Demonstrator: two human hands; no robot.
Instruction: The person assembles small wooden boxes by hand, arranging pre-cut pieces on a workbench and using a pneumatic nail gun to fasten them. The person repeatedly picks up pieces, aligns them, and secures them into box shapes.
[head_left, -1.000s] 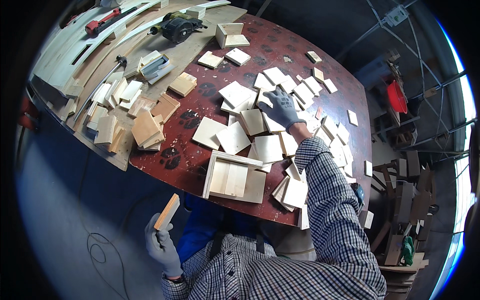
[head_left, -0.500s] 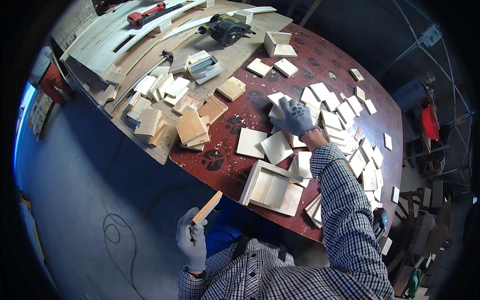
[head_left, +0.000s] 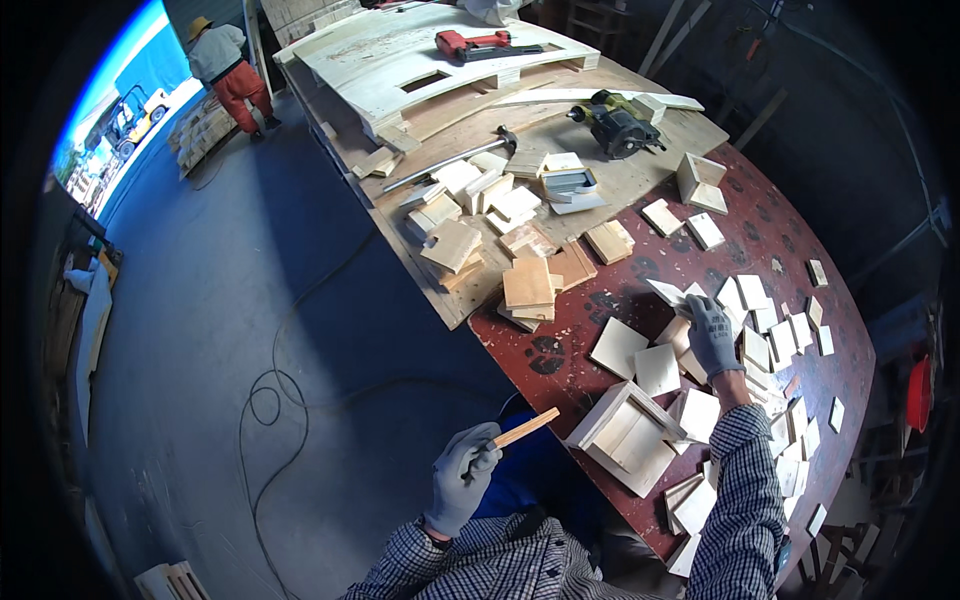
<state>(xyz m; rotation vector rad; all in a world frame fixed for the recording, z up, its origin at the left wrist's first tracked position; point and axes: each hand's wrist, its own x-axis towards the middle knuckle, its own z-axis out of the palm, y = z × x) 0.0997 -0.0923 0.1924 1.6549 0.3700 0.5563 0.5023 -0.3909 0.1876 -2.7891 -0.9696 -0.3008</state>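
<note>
In my gloved left hand point(head_left: 465, 475), off the table's near edge, the fingers are closed around a thin wooden board point(head_left: 527, 427) seen nearly edge-on. My gloved right hand point(head_left: 711, 338) reaches over the red table, its fingers at the edge of a pale wooden board point(head_left: 667, 294) that tilts up among other pieces. Part of its grip is hidden behind the hand. Between the two hands stands a shallow open wooden box point(head_left: 640, 442). Just beyond the box lie two flat square boards, one of them a pale square point(head_left: 619, 347).
Many loose wood pieces cover the right of the red table point(head_left: 545, 355). On the adjoining plywood lie a hammer point(head_left: 450, 160), a circular saw point(head_left: 622, 130) and a red nail gun point(head_left: 475, 45). A cable point(head_left: 275, 400) loops across the floor. A person point(head_left: 235, 80) stands far left.
The view has swung left, so the table appears farther right. My right hand has gone from lying over the boards to gripping one at its edge, now tilted. The left hand keeps its board.
</note>
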